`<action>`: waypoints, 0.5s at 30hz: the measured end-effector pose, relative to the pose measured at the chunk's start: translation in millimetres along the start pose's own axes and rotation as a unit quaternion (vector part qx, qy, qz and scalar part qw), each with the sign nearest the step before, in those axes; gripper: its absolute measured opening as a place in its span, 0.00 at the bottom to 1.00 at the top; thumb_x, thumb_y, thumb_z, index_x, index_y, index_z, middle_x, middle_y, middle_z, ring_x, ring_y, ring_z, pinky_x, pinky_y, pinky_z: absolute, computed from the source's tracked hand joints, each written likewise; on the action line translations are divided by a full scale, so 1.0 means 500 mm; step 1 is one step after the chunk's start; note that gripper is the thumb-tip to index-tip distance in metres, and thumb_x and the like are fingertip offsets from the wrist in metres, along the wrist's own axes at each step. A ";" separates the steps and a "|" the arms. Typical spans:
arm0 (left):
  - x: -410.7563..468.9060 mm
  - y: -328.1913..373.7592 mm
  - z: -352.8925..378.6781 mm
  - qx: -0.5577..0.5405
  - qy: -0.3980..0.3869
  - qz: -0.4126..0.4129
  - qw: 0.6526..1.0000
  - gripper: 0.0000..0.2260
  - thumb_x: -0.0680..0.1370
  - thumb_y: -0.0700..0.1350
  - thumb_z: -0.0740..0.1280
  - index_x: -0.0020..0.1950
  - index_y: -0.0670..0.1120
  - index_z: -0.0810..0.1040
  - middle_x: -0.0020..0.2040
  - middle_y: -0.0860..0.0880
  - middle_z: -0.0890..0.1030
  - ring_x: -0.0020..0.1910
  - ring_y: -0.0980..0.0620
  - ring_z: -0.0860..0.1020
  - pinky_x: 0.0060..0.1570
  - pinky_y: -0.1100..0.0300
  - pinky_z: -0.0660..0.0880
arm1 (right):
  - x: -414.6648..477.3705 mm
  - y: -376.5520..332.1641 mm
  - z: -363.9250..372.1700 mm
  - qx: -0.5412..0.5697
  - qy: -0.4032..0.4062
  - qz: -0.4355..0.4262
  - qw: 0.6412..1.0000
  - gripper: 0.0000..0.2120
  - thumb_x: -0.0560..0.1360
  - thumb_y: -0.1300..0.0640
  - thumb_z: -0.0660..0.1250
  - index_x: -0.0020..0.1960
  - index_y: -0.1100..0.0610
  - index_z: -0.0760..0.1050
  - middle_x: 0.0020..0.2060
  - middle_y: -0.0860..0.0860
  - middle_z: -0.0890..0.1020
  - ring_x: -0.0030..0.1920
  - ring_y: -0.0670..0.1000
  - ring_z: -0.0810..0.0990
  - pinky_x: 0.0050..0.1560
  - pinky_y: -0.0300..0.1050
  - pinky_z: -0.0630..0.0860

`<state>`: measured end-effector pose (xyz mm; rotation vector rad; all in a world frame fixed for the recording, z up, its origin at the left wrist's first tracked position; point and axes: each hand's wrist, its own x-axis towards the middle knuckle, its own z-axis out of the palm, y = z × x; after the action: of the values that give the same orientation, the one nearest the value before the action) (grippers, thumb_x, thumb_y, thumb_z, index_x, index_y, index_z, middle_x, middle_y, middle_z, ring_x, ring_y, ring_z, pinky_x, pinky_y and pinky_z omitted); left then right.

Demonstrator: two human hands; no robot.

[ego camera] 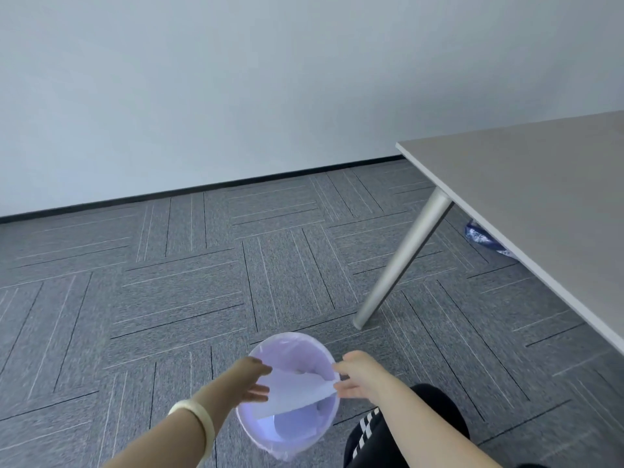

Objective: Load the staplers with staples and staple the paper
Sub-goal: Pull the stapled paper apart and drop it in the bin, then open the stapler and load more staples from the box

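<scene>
A sheet of white paper (pixel 297 390) lies tilted across the mouth of a small round bin (pixel 290 349) lined with a pale purple bag, on the carpet in front of me. My left hand (pixel 255 380) is at the paper's left edge, fingers spread and fairly straight, touching it or just off it. My right hand (pixel 354 374) is at the paper's right corner, fingers extended toward it. More white paper lies deeper in the bin. No stapler or staples are in view.
A grey table (pixel 540 197) with a slanted metal leg (pixel 405 258) stands at the right. Under it lies a blue-and-white bag (pixel 481 238). Grey patterned carpet runs to a white wall. My dark-trousered knee (pixel 422 420) is beside the bin.
</scene>
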<state>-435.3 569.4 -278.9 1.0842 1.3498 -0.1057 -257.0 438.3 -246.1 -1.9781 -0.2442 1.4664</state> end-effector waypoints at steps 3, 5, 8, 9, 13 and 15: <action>-0.020 0.041 0.022 -0.026 -0.007 0.041 0.999 0.21 0.78 0.38 0.63 0.70 0.38 0.64 0.59 0.41 0.71 0.50 0.40 0.78 0.35 0.53 0.81 | -0.019 -0.013 -0.016 0.019 -0.001 -0.013 1.000 0.26 0.75 0.64 0.62 0.71 0.66 0.61 0.67 0.63 0.69 0.49 0.58 0.80 0.55 0.52 0.79; -0.043 0.076 0.041 -0.046 -0.007 0.074 0.996 0.18 0.78 0.39 0.62 0.68 0.38 0.66 0.55 0.43 0.74 0.50 0.40 0.78 0.41 0.51 0.80 | -0.041 -0.026 -0.032 0.040 -0.002 -0.027 0.999 0.23 0.76 0.65 0.62 0.69 0.69 0.62 0.64 0.66 0.71 0.47 0.57 0.78 0.56 0.52 0.79; -0.094 0.140 0.081 -0.075 -0.019 0.131 0.988 0.16 0.78 0.39 0.63 0.65 0.39 0.69 0.47 0.46 0.76 0.47 0.41 0.79 0.44 0.50 0.80 | -0.080 -0.052 -0.063 0.092 -0.001 -0.072 0.993 0.19 0.77 0.64 0.62 0.66 0.66 0.66 0.53 0.61 0.76 0.47 0.58 0.79 0.48 0.47 0.79; -0.115 0.163 0.097 -0.084 -0.024 0.154 0.984 0.15 0.78 0.39 0.63 0.64 0.39 0.70 0.46 0.46 0.77 0.47 0.41 0.79 0.43 0.51 0.80 | -0.096 -0.062 -0.076 0.113 -0.002 -0.090 0.989 0.16 0.77 0.64 0.62 0.64 0.64 0.67 0.49 0.58 0.76 0.45 0.57 0.79 0.45 0.46 0.79; -0.209 0.258 0.182 -0.110 -0.057 0.267 0.956 0.11 0.78 0.41 0.63 0.59 0.42 0.73 0.53 0.44 0.79 0.44 0.46 0.81 0.37 0.58 0.82 | -0.184 -0.098 -0.159 0.155 0.022 -0.178 0.972 0.09 0.76 0.63 0.63 0.56 0.62 0.71 0.42 0.55 0.79 0.39 0.51 0.81 0.40 0.40 0.81; -0.264 0.300 0.234 -0.117 -0.083 0.309 0.940 0.10 0.78 0.43 0.64 0.57 0.43 0.75 0.54 0.44 0.80 0.44 0.47 0.81 0.38 0.59 0.81 | -0.243 -0.107 -0.213 0.167 0.041 -0.220 0.960 0.11 0.77 0.62 0.64 0.58 0.63 0.72 0.46 0.58 0.80 0.42 0.53 0.81 0.43 0.40 0.81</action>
<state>-295.1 505.2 -106.0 1.2163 0.7978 0.4100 -191.5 376.2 -101.8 -1.5810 -0.3489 1.0583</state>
